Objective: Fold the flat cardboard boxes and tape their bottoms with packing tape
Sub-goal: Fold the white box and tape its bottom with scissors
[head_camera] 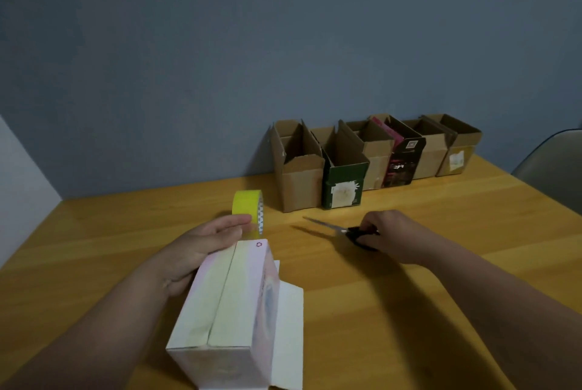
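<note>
The wooden table (pixel 409 295) is carrying 6 opened boxes (pixel 371 159) in a row along the wall, well apart from the work. The pale box (pixel 226 311) is lying near-left, long axis running away from the person, seam up. Left hand (pixel 201 248) is pinching the yellow tape roll (pixel 247 210) upright at its far end; right hand (pixel 390 233) is curling around the scissors (pixel 333 227), blades pointing left
</note>
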